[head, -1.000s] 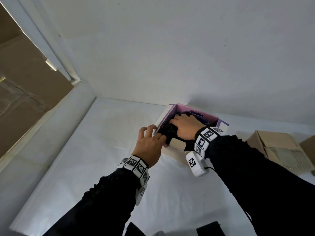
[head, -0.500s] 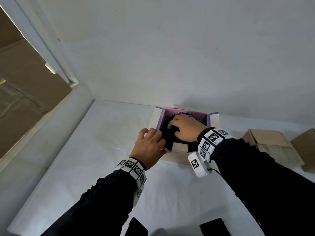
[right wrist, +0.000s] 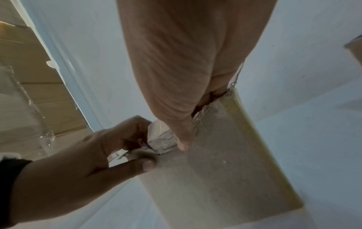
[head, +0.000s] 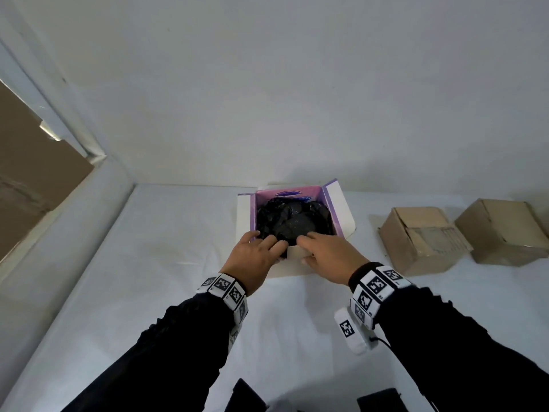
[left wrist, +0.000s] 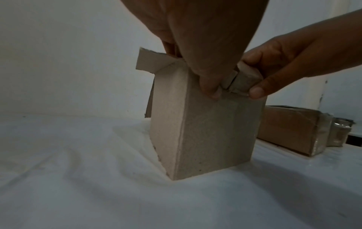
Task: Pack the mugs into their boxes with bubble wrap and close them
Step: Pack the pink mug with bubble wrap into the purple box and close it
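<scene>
An open box (head: 341, 209), white outside and purple inside, stands on the white-covered table (head: 148, 263). A dark, shiny wrapped bundle (head: 292, 221) fills it; no mug surface shows. My left hand (head: 252, 260) grips the box's near wall at its left end, thumb on the front face. My right hand (head: 326, 257) pinches the folded near flap (head: 295, 252). From the left wrist, the box (left wrist: 205, 131) stands below my left hand (left wrist: 205, 46), and my right hand (left wrist: 274, 66) holds the flap (left wrist: 243, 82). The right wrist view shows my left hand (right wrist: 78, 162) pinching the box (right wrist: 215, 178) rim.
Two brown cardboard boxes (head: 421, 239) (head: 505, 233) sit to the right of the open box. A large cardboard sheet (head: 29, 188) leans beyond the table's left edge. A white wall rises right behind the box. Dark objects (head: 246, 396) lie at the near edge.
My right hand has come out of the box and now holds its near flap. The box has turned square to me. The dark bundle now shows uncovered inside.
</scene>
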A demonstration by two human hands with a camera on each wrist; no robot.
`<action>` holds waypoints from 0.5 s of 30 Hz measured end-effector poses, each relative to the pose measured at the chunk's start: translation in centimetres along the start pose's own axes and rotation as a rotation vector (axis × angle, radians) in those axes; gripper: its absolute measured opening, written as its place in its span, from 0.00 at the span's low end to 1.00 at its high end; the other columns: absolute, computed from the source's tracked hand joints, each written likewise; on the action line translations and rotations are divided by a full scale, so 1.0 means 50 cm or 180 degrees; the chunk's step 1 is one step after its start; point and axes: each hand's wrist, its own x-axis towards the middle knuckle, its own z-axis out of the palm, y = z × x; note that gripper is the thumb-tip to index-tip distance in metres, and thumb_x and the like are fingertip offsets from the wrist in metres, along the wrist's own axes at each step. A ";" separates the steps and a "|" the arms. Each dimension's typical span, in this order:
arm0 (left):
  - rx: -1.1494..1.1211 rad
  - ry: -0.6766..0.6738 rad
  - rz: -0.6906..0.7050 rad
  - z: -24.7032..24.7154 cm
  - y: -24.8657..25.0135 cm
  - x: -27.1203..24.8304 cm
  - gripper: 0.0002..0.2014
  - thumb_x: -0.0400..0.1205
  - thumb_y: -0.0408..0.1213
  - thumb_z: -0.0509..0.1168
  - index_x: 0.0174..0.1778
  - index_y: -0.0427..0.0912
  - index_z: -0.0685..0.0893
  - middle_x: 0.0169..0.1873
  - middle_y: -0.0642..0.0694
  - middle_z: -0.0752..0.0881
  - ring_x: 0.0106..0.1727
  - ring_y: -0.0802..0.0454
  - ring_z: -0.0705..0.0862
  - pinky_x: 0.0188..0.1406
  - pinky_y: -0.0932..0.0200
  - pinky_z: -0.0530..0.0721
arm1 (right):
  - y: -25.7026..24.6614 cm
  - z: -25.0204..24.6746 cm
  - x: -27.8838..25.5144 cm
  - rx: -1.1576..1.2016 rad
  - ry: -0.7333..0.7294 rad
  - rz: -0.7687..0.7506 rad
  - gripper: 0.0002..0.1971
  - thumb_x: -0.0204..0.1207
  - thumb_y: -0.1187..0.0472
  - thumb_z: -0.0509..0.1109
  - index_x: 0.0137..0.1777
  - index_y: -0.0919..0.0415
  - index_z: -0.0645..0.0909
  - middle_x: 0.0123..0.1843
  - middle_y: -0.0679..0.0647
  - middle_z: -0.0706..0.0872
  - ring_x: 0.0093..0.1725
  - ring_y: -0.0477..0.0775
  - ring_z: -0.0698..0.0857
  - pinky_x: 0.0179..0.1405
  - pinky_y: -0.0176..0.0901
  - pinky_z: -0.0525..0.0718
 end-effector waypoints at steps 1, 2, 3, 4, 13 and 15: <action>0.0086 -0.0104 -0.0032 -0.001 0.002 0.000 0.14 0.71 0.35 0.72 0.49 0.49 0.78 0.35 0.53 0.78 0.30 0.49 0.80 0.64 0.50 0.75 | -0.001 0.002 -0.001 0.0030 -0.0004 0.0059 0.07 0.82 0.56 0.63 0.49 0.54 0.67 0.49 0.54 0.80 0.47 0.59 0.82 0.38 0.46 0.71; 0.0147 -0.0187 -0.0064 -0.005 0.003 0.000 0.13 0.69 0.34 0.73 0.46 0.50 0.79 0.33 0.53 0.77 0.29 0.50 0.79 0.64 0.49 0.74 | -0.003 0.003 -0.003 0.0021 0.0004 0.0101 0.08 0.82 0.56 0.64 0.48 0.53 0.66 0.47 0.54 0.82 0.47 0.59 0.83 0.39 0.47 0.71; 0.0174 -0.0246 -0.0102 -0.008 0.004 0.001 0.11 0.69 0.36 0.74 0.43 0.51 0.81 0.32 0.54 0.78 0.30 0.50 0.79 0.65 0.47 0.73 | -0.007 0.003 -0.004 -0.0123 0.0106 0.0087 0.08 0.80 0.55 0.65 0.47 0.54 0.68 0.46 0.54 0.83 0.47 0.58 0.83 0.42 0.48 0.72; 0.0168 -0.0280 -0.0140 -0.013 0.004 0.001 0.09 0.68 0.39 0.76 0.40 0.51 0.83 0.32 0.54 0.78 0.31 0.51 0.80 0.65 0.45 0.73 | -0.007 0.003 -0.005 -0.0456 0.0315 0.0007 0.08 0.78 0.54 0.68 0.47 0.54 0.72 0.45 0.53 0.84 0.47 0.58 0.82 0.46 0.50 0.72; 0.0385 -0.0393 -0.0250 -0.029 0.010 -0.001 0.08 0.67 0.37 0.76 0.34 0.51 0.82 0.25 0.56 0.79 0.31 0.50 0.80 0.65 0.37 0.74 | 0.015 0.006 -0.029 -0.1129 0.0082 0.0142 0.16 0.75 0.47 0.63 0.56 0.57 0.74 0.38 0.50 0.84 0.42 0.57 0.84 0.77 0.58 0.61; 0.0438 -0.0469 -0.0196 -0.032 0.009 -0.006 0.13 0.63 0.31 0.75 0.37 0.51 0.82 0.24 0.56 0.79 0.31 0.49 0.79 0.65 0.36 0.73 | 0.012 0.002 -0.026 -0.0915 0.0281 0.0255 0.18 0.74 0.45 0.59 0.57 0.56 0.73 0.42 0.49 0.79 0.48 0.56 0.82 0.75 0.59 0.60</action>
